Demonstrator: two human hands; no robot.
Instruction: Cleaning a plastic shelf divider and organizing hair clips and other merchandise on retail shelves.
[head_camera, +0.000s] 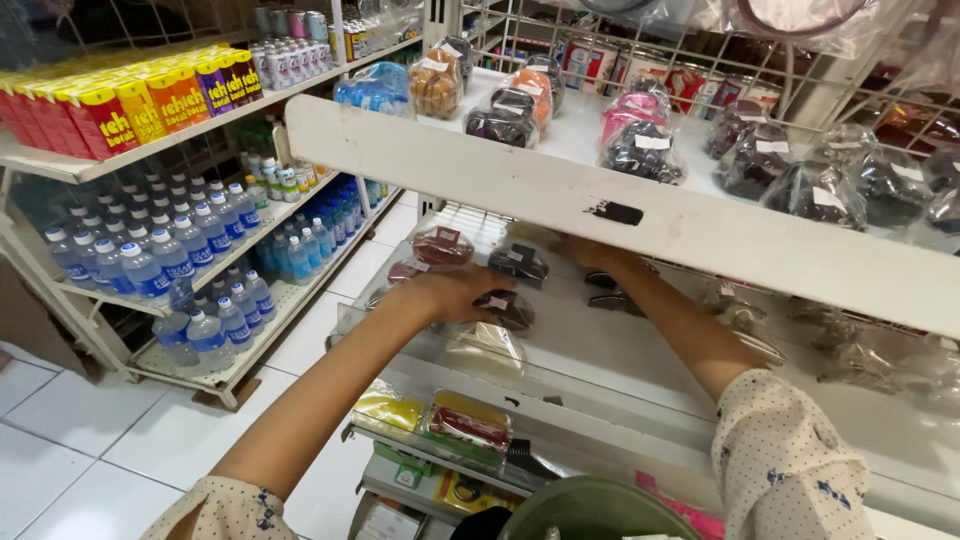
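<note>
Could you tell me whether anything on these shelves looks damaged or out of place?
Yes: the white front edge of the upper shelf has a dark chipped patch where the coating looks worn off. Below it, the left hand rests on a dark packet, and the right hand reaches further back; those packets lie loosely scattered rather than in rows.

White middle shelf (640, 355) with clear front lip: carries small clear plastic packets of dark and reddish goods (515, 265), each with a white label. White top shelf (480, 175): clear bags of dark, orange and pink items (640, 145). Lower shelf (520, 445): yellow and red flat packets (440, 415).
</note>
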